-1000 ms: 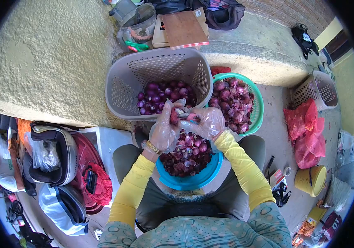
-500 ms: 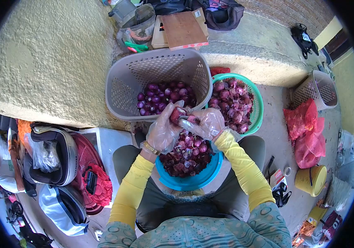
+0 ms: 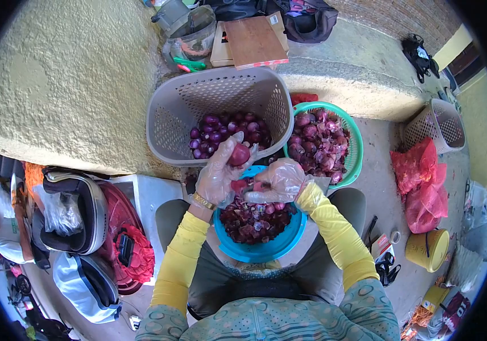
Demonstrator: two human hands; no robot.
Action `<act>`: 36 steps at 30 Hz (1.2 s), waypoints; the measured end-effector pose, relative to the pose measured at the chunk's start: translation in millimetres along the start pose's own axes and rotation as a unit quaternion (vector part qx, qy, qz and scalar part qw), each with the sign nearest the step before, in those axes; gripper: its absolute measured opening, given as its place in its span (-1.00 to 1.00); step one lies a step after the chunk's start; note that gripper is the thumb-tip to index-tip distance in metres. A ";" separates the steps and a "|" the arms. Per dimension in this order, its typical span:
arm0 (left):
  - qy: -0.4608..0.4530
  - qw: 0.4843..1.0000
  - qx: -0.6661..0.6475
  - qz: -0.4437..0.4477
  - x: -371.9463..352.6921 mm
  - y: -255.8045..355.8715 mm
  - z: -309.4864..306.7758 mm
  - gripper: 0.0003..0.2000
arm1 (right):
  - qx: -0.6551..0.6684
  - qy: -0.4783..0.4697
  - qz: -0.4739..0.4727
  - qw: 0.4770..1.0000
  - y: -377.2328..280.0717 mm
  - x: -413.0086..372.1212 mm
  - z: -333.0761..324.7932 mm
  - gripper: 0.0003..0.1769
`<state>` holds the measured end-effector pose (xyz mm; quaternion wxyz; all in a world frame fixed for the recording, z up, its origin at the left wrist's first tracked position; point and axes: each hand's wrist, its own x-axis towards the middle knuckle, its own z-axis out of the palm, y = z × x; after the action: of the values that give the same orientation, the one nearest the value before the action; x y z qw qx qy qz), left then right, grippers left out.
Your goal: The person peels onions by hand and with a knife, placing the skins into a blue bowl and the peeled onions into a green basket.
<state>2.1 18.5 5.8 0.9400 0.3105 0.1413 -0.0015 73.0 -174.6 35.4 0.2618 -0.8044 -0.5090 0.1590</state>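
Note:
My left hand [image 3: 217,175], in a clear plastic glove, grips a red onion [image 3: 239,154] near the front rim of the grey basket [image 3: 161,128]. My right hand [image 3: 281,179], gloved too, is closed with curled fingers over the blue basin [image 3: 297,230]. Something reddish shows at its fingertips, too small to make out. Below both hands, onions and loose skins [image 3: 255,224] fill the basin. Inside the grey basket lie peeled purple onions [image 3: 215,132]. To the right, a green basket [image 3: 357,145] holds unpeeled onions and papery skins [image 3: 317,142].
Red mesh bags [image 3: 425,193] and a yellow bucket [image 3: 427,250] stand on the right floor. A white box [image 3: 155,196] and a helmet-like black and silver item [image 3: 75,213] are at left. Behind the basket, a brown board [image 3: 255,40] rests on a ledge.
My hands have moved apart. The onion now sits higher in my left fingers, while my right hand has dropped slightly toward the blue basin.

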 end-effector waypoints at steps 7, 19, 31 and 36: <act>-0.011 0.994 -0.099 -0.036 3.3 6.2 -0.2 -0.50 | -0.030 -0.103 -0.003 0.994 0.2 1.0 12.1 -0.27; -0.008 0.999 0.028 -0.035 -0.8 6.2 3.8 -0.52 | 0.015 0.058 0.038 0.998 -9.7 3.3 3.8 -0.38; -0.030 0.996 -0.003 -0.080 1.8 -10.2 -3.2 -0.48 | -0.064 0.254 0.064 0.963 4.6 4.2 9.4 -0.44; -0.003 0.999 -0.007 -0.053 0.2 -12.0 2.3 -0.56 | -0.063 0.240 0.087 0.965 6.0 4.0 11.1 -0.46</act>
<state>1.8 7.4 0.5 0.9412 0.2959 0.1548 -0.0512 73.3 -170.2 22.9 0.3105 -0.8750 -0.3683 -0.0487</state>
